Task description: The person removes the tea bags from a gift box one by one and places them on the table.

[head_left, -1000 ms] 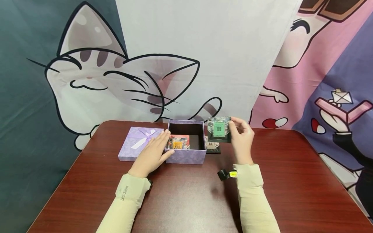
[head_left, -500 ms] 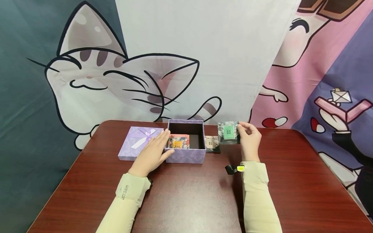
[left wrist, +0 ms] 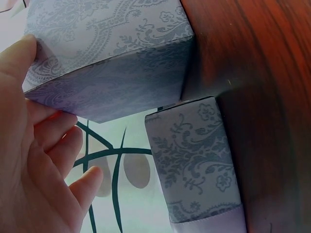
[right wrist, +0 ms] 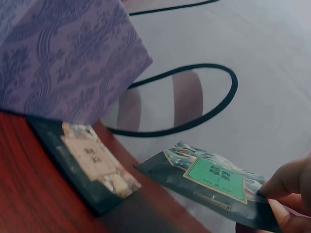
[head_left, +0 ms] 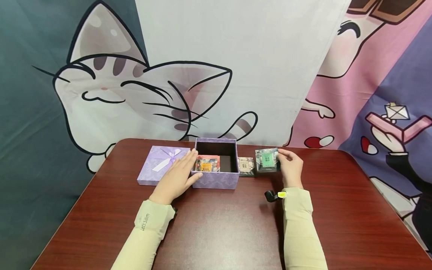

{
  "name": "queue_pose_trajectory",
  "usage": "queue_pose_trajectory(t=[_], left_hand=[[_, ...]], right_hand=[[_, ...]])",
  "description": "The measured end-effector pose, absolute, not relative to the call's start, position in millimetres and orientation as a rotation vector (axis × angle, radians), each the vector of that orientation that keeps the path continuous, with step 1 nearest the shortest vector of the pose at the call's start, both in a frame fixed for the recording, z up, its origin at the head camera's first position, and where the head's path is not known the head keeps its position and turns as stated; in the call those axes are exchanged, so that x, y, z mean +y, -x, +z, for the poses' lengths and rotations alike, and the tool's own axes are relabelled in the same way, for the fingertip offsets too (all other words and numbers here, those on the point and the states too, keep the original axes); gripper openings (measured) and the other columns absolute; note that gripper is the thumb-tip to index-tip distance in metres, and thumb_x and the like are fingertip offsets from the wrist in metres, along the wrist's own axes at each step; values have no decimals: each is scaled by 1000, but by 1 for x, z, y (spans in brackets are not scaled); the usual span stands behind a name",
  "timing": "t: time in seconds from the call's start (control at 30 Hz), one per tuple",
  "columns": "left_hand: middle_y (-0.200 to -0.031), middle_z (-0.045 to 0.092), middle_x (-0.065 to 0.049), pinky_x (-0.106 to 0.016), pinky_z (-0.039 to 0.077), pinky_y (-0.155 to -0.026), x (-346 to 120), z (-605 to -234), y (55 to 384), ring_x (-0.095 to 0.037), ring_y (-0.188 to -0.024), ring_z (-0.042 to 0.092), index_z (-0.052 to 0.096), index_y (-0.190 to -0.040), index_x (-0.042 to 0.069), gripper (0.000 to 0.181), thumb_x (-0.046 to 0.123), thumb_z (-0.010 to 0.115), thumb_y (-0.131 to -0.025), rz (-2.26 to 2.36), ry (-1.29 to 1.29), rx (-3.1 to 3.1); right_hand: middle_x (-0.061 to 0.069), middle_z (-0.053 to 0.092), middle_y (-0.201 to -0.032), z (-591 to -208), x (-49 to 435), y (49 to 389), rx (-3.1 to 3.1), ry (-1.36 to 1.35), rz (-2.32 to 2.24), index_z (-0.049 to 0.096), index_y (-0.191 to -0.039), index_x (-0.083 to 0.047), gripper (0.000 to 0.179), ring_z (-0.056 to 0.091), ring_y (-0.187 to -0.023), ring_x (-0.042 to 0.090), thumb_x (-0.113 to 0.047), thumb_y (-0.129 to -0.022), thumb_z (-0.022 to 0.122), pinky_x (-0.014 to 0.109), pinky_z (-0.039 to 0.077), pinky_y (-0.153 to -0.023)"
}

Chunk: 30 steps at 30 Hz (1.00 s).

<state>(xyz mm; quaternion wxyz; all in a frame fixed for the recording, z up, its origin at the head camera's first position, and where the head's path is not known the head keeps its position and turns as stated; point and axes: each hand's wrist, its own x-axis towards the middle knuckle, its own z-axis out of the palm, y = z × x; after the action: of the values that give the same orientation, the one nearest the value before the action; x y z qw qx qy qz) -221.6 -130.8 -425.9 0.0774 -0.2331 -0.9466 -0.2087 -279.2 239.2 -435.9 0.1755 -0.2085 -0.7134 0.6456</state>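
Evidently, the right hand (head_left: 291, 167) pinched the green-labelled packet (head_left: 267, 160) by its right edge, a grip that probably left the printed face uncovered; the left hand (head_left: 176, 176), fingers outstretched, rested against the left wall of the box (head_left: 215, 181), seemingly to steady it; the lid (head_left: 155, 165) lay left of the box, with a red packet (head_left: 207, 163) inside at the left; the green-labelled packet was right of a beige-labelled packet (head_left: 246, 165), which lay on the worktop (head_left: 216, 225) beside the box (whether the held packet touched the worktop was unclear); it looked nearly square, so no long axis stood out; its face turned towards the person, label upright, free edge pointing left.
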Motion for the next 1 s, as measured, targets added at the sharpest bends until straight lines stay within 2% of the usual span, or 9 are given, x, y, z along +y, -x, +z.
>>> queue_pose_trajectory(t=[0.2,0.33,0.47,0.6,0.83,1.0], left_hand=[[-166,25,-11,-56,24,-120,-130,-426,222,-28,-153,24,28,-159,3,75,46,54,-104,-624,700,-2838],[-166,25,-11,-56,24,-120,-131,-426,222,-28,-153,24,29,-159,2,75,46,54,-104,-629,701,-2834],[-166,26,-12,-56,25,-120,-131,-426,222,-28,-153,24,29,-159,2,75,46,55,-104,-628,704,-2831],[-166,26,-12,-57,24,-120,-131,-427,222,-29,-153,25,29,-159,2,75,46,55,-103,-629,705,-2827],[-166,25,-11,-56,24,-121,-131,-428,222,-28,-153,24,28,-159,3,76,47,54,-103,-623,704,-2829],[-166,25,-11,-56,24,-120,-131,-428,223,-28,-153,24,28,-159,3,76,47,54,-104,-620,706,-2830]], right_hand=[[-4,68,-86,-443,243,279,-2100,635,1833,72,-121,0,28,59,-79,5,-3,-95,64,17,50,-67],[11,70,-109,-447,244,279,-2163,638,1798,71,-125,0,31,58,-90,8,-5,-96,62,15,48,-71],[20,65,-128,-450,245,279,-2229,640,1772,68,-130,0,33,56,-106,14,-7,-98,60,17,46,-80],[23,63,-130,-454,245,280,-2285,621,1733,67,-131,1,34,55,-113,21,-7,-99,59,21,45,-84],[24,65,-124,-458,246,280,-2376,596,1622,68,-129,1,33,57,-114,24,-6,-97,60,24,45,-84],[26,65,-128,-457,246,280,-2493,549,1509,68,-129,2,34,56,-120,30,-7,-97,59,39,47,-95]])
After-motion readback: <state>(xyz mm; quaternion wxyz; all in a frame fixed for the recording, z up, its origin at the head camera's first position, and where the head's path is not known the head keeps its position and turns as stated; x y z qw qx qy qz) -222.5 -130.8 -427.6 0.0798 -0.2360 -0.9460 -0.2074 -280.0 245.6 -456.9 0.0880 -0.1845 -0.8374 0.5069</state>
